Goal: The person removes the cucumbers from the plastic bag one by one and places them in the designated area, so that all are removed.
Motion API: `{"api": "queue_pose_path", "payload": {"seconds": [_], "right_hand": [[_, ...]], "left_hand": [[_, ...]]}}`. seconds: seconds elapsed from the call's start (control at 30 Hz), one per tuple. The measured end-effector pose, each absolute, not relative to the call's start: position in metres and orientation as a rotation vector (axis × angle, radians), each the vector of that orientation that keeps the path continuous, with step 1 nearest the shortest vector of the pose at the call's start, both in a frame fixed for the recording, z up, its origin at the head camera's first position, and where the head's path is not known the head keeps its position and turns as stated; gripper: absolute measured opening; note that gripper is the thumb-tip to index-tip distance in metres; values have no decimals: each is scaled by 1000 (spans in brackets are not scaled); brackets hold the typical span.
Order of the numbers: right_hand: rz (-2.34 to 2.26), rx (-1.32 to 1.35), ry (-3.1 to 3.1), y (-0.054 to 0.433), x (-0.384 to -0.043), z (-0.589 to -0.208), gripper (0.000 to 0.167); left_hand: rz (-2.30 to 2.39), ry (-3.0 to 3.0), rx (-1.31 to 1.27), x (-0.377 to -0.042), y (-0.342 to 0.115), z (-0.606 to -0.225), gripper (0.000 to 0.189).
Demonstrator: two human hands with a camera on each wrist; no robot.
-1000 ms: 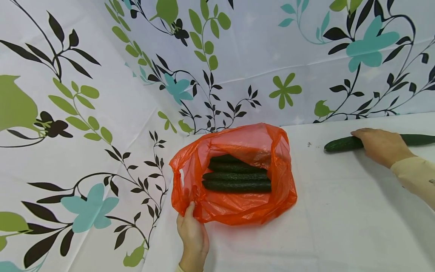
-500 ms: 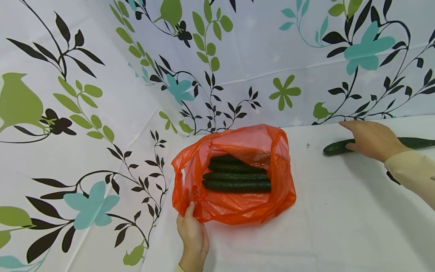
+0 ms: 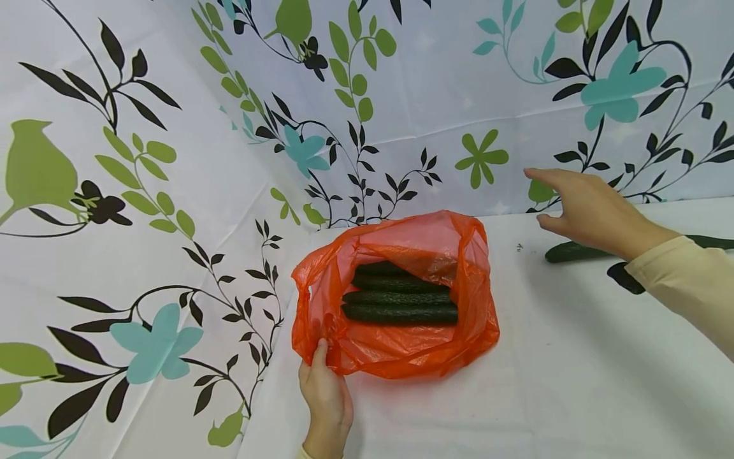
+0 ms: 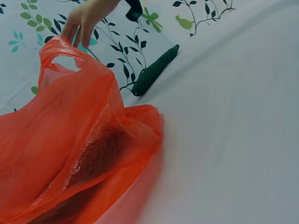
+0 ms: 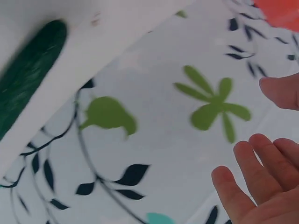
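Observation:
An orange plastic bag [image 3: 395, 354] lies on its side with its mouth towards me. Several dark green cucumbers [image 3: 399, 313] are stacked lengthwise inside it. My left hand [image 3: 327, 400] grips the bag's lower left edge, thumb on top; most of its fingers are hidden by the plastic. Farther right, a single cucumber [image 3: 573, 252] lies on the table, its middle covered by my right wrist. My right hand [image 3: 596, 210] is raised above and left of that cucumber, holding nothing. The right wrist view shows its fingers [image 5: 247, 163] spread, apart from the cucumber [image 5: 35, 70].
A white cloth covers the table [image 3: 447, 421]. Behind and to the left rises a white sheet [image 3: 424, 115] printed with leaves, birds and flowers. A black strap [image 3: 625, 278] shows under my right wrist.
My right hand has let go of the single cucumber, lifted, and moved left towards the bag. The cucumber stays on the table. My left hand keeps its hold on the bag.

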State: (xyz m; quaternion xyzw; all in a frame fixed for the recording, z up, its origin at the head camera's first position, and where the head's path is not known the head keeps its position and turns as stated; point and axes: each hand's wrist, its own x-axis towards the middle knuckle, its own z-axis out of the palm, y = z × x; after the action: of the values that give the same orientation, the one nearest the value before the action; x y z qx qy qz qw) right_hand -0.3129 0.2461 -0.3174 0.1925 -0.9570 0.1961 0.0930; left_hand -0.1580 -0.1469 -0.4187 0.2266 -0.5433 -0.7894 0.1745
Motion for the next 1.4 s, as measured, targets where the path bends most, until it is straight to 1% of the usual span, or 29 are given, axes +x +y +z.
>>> {"api": "queue_pose_path", "payload": {"seconds": [0.1,0.27,0.5,0.73,0.93,1.07,1.2,1.4], "right_hand": [[688,604,-2813,231,-303,-305,77],[922,696,-2710,204,-283,-283,72],[1432,868,-2513,157,-261,-258,75],[1929,897,-2146,119,-256,-249,60],[2238,848,-1891,91,-260,-257,54],[2322,814,-1814,75,-263,-269,52],[2182,782,-1896,58,-267,-287,44],[1759,778,-2052,36,-273,-326,36]], "left_hand": [[-2234,-1545,638,-158,-147,-419,45],[-2235,-1545,649,-158,-147,-420,45],[-2237,-1549,671,-157,-148,-420,46],[-2240,-1574,712,-157,-150,-421,52],[-2243,-1583,706,-155,-149,-422,52],[-2242,-1593,692,-155,-149,-424,51],[-2239,-1599,687,-154,-149,-426,51],[-2243,-1604,676,-156,-148,-428,51]]}}
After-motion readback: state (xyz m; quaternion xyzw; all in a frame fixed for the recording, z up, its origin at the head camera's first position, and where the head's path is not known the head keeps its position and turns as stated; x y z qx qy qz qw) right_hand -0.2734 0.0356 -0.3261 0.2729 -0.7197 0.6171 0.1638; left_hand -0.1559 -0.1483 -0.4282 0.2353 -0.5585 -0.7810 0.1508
